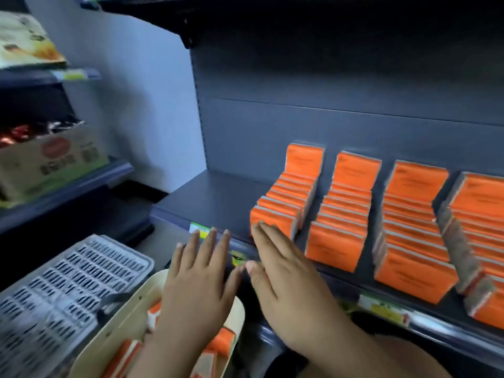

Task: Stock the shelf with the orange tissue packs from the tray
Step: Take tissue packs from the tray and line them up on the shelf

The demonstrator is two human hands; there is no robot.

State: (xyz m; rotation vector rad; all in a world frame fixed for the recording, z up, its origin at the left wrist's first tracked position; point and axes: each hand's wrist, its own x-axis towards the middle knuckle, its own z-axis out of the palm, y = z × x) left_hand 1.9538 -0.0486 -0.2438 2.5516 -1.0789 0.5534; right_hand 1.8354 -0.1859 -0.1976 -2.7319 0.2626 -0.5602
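Orange tissue packs (pixel 332 246) fill rows on the shelf (pixel 212 197), more lying in the tray (pixel 152 282) below, as your left hand (pixel 199 285) and right hand (pixel 286 282) hover empty, fingers (pixel 266 238) straight, apparently squaring the leftmost row.

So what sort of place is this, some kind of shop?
Most likely a shop aisle: dark grey metal display shelves, neat rows of orange tissue packs, and what look like yellow-green price labels along the front edge. A printed cardboard carton of wrapped goods sits on the neighbouring shelf.
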